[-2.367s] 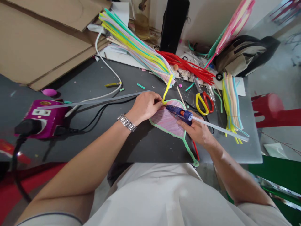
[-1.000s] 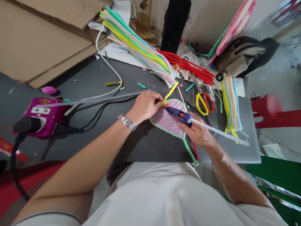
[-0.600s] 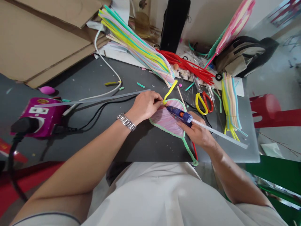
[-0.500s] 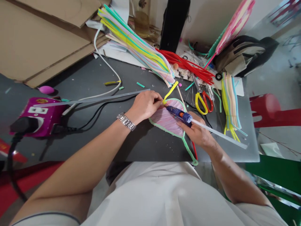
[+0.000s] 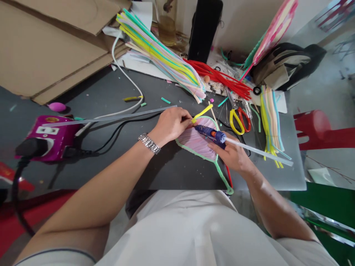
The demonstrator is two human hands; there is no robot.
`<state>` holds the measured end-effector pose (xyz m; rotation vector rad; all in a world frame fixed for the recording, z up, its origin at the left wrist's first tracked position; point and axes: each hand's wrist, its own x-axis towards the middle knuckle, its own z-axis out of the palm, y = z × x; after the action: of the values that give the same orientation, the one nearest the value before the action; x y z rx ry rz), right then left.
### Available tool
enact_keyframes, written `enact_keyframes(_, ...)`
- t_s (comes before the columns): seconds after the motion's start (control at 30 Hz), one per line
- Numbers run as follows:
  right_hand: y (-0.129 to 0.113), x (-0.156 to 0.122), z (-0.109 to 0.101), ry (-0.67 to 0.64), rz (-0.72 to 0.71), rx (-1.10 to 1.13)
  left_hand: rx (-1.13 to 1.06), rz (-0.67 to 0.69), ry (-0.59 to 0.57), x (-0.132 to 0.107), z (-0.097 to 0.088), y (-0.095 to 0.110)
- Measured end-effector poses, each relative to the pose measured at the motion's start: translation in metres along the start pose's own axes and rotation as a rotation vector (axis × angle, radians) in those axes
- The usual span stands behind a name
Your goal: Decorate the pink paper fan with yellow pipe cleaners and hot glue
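My right hand [image 5: 231, 153] is wrapped round a blue glue gun [image 5: 206, 132], with a long clear glue stick [image 5: 257, 149] poking out of its back. The gun's tip is close to the fingertips of my left hand [image 5: 176, 123]. Those fingers pinch a yellow pipe cleaner [image 5: 203, 112] at the top edge of a fan-shaped piece [image 5: 195, 142]. This piece has a pale purple face, a mint-green fuzzy rim and a green handle [image 5: 222, 177] reaching the table's front edge. Whether the gun's tip touches the pipe cleaner is hard to see.
Behind my hands lie a multicoloured pipe-cleaner bundle [image 5: 163, 55], red pipe cleaners [image 5: 219, 77] and yellow-handled scissors [image 5: 236, 122]. A smaller bundle [image 5: 270, 125] rests at right. A purple power socket [image 5: 52, 138] with cables stands at left, below cardboard [image 5: 55, 48]. A black phone-like slab [image 5: 205, 29] leans at the back.
The free end of the yellow pipe cleaner has tipped lower and to the right. Both hands and the glue gun have stayed almost in place.
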<state>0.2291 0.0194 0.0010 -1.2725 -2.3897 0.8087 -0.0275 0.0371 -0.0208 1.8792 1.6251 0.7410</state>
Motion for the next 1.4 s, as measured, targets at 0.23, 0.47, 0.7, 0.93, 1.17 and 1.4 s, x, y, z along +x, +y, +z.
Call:
enact_keyframes(0.23,0.001,0.000,0.003,0.018,0.008,0.023,0.010,-0.020,0.000,0.000,0.001,0.000)
enact_keyframes(0.47,0.002,-0.005,-0.006,0.052,0.028,0.045,-0.005,-0.043,-0.019,-0.001,-0.002,0.003)
enact_keyframes(0.7,0.011,-0.026,-0.030,0.236,0.280,0.089,0.011,0.004,0.000,-0.003,0.001,0.003)
enact_keyframes(0.93,0.032,-0.042,-0.046,0.386,0.382,0.217,0.108,0.061,0.041,-0.007,0.008,0.001)
enact_keyframes(1.17,0.034,-0.047,-0.049,0.511,0.320,0.383,0.195,0.019,0.107,-0.007,0.014,0.008)
enact_keyframes(1.4,0.032,-0.050,-0.056,0.638,0.290,0.404,0.161,-0.115,0.137,-0.004,0.020,0.017)
